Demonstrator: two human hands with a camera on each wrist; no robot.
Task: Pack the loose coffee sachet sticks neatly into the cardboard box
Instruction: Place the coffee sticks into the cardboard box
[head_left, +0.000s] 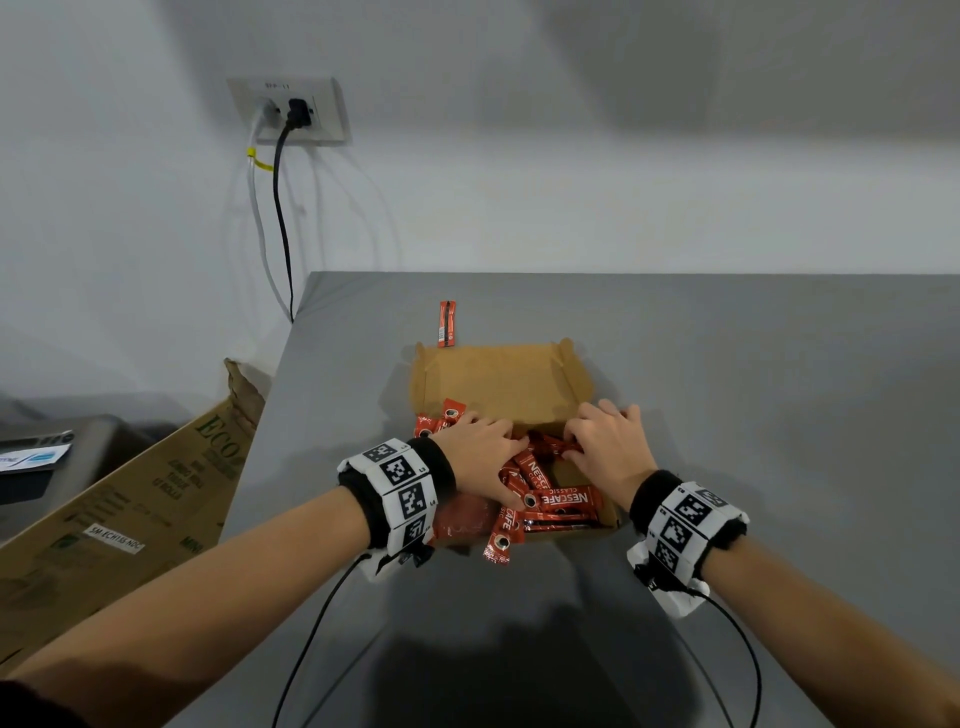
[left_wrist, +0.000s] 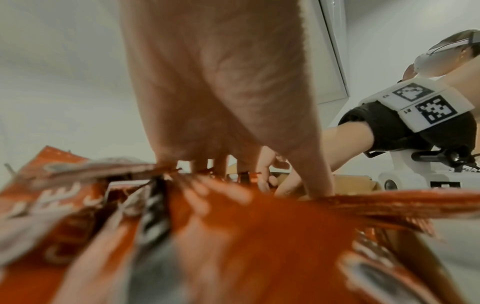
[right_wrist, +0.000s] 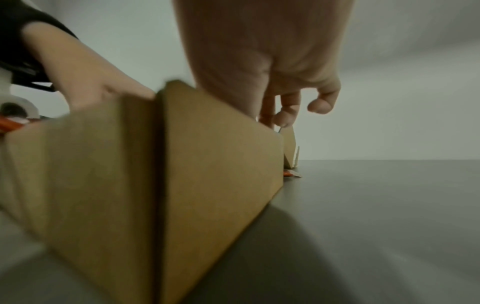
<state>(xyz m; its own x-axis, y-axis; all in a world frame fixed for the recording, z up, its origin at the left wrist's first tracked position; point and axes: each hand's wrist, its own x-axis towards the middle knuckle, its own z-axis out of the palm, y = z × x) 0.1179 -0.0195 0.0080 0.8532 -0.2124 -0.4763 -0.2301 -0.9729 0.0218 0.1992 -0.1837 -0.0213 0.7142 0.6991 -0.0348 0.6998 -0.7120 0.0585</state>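
Glossy foil sachets (head_left: 563, 500) — matt cardboard box (head_left: 498, 379)

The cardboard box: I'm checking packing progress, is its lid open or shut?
Open. The cardboard box has its lid laid back flat on the table, with sachets piled loosely inside.

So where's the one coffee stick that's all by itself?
In the head view the lone sachet stick lies on the grey table, just behind the far left corner of the cardboard box, away from both hands.

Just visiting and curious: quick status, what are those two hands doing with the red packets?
Left hand flat on sachet pile. Right hand, fingers curled, among sachets in cardboard box. One stray sachet beyond the box. Several overhang the box edge.
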